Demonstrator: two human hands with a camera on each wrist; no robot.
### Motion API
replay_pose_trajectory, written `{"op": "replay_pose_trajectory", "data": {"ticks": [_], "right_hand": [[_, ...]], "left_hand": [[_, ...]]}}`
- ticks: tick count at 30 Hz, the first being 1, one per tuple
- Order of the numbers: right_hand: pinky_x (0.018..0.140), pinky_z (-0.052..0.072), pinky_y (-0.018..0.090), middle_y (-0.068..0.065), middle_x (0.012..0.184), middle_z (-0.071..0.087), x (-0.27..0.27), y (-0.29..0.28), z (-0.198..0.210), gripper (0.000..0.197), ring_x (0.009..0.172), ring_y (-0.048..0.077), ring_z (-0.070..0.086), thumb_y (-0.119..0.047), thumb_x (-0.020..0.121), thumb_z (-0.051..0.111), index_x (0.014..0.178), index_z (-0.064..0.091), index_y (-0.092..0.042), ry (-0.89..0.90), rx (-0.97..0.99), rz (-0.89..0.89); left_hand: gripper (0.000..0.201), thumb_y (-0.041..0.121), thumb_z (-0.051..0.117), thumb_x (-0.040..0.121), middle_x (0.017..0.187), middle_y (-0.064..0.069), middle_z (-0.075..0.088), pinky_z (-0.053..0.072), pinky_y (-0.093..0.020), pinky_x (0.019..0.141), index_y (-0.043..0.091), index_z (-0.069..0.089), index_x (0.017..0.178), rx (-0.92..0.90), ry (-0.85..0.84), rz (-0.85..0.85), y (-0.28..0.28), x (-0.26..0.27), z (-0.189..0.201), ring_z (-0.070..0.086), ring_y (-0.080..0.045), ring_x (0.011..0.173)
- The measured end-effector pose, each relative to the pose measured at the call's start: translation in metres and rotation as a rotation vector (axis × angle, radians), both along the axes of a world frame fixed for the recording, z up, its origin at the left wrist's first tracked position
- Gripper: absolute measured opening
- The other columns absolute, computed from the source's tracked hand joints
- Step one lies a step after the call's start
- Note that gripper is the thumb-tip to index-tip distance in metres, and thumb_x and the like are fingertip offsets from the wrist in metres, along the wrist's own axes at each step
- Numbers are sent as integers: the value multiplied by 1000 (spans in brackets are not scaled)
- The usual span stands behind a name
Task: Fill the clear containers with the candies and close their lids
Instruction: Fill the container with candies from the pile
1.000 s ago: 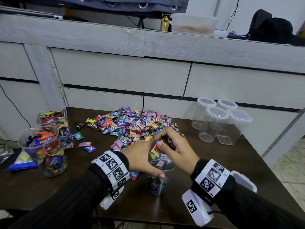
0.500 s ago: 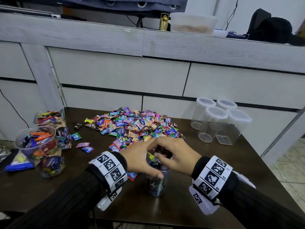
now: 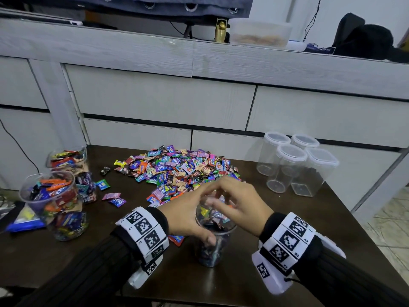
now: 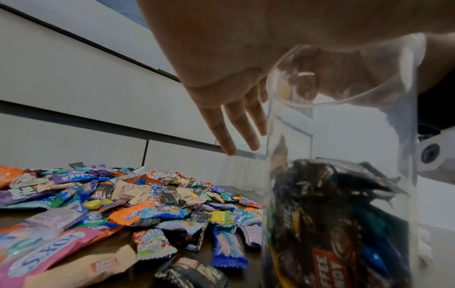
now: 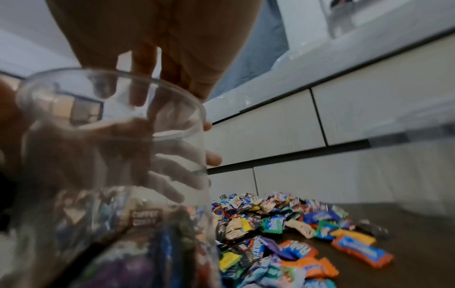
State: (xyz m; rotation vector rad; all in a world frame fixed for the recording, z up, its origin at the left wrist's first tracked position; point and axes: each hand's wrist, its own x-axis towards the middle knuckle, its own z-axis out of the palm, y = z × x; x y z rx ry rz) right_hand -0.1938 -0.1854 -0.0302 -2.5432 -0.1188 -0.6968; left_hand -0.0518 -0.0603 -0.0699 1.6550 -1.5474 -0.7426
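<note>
A clear container (image 3: 212, 251), lidless and part filled with wrapped candies, stands at the table's front middle. My left hand (image 3: 186, 220) grips its upper wall; in the right wrist view its fingers (image 5: 177, 167) curl round the far side of the container (image 5: 123, 175). Just over the open mouth hovers my right hand (image 3: 234, 204), fingers (image 5: 145, 81) loose and spread, nothing held. Dark wrappers lie on top inside the container (image 4: 339, 194). Behind it spreads the candy pile (image 3: 177, 171).
Several empty lidded containers (image 3: 294, 165) cluster at the table's back right. Two full lidless containers (image 3: 55, 202) (image 3: 68, 160) stand at the left, with loose candies (image 3: 114, 199) beside them. A grey drawer unit (image 3: 199, 103) rises behind the dark table (image 3: 276, 251).
My right hand came down with a dark candy pinched in its fingers, let it go into the container, and its fingers have spread. My left hand kept its grip.
</note>
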Motion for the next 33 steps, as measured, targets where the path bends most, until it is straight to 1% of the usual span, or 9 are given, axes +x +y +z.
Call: {"op": "replay_pose_trajectory", "data": {"ticks": [3,5,7,9,12,15,20,26,33], "right_hand": [[70,43,16,-9,93,62,-1,-20,-4,9,78,3,55,-23,90,58,99,62,-20,-164,173,-266],[69,44,20,-6,97,61,-1,-43,-10,14,75,2,54,-22,88,62,101,57,-23,-94,202,-460],[73,43,20,0,107,58,-1,-65,-21,34,81,5,54,-28,83,68,112,51,-21,147,186,-587],[85,41,23,6,120,52,1,-78,-36,65,103,14,53,-40,75,75,126,44,-15,430,165,-631],[101,38,30,13,134,42,11,-81,-63,99,124,25,46,-49,65,80,140,27,-11,757,164,-647],[103,39,37,17,140,36,33,-75,-82,96,128,31,43,-45,72,76,142,21,-11,957,134,-639],[102,39,40,19,139,35,75,-63,-96,51,125,35,44,-28,93,55,135,33,-10,938,43,-617],[103,36,37,20,140,31,103,-70,-94,69,126,36,42,-17,87,65,143,26,-11,879,72,-471],[109,28,54,18,150,18,120,-70,-98,93,138,43,17,-36,80,73,147,10,-44,923,-97,-312]], "left_hand": [[124,93,60,41,144,14,43,36,-16,103,39,21,146,-78,211,107,4,7,-2,44,1,131],[101,92,48,56,138,17,48,38,-11,99,35,32,138,-137,301,279,8,16,-4,46,-1,129],[78,76,50,72,140,16,46,36,-20,107,33,37,136,-85,64,430,14,31,-11,43,-1,130],[87,75,51,71,153,7,34,30,-33,114,30,33,143,119,-244,455,20,46,-21,33,-6,137],[118,86,54,63,163,2,-2,8,-48,121,27,8,154,490,-653,310,18,59,-44,0,-17,150],[139,92,56,52,160,-3,-23,-8,-56,117,28,-14,153,664,-793,238,10,72,-68,-22,-25,146],[141,95,49,55,155,-8,-34,-4,-55,118,22,-27,149,738,-803,305,-5,88,-96,-24,-31,146],[123,90,39,68,155,-5,-35,-5,-51,118,23,-26,149,693,-784,329,-26,97,-110,-24,-28,146],[108,77,45,81,160,-5,-23,0,-55,118,24,-18,152,668,-839,289,-41,95,-106,-16,-29,148]]}}
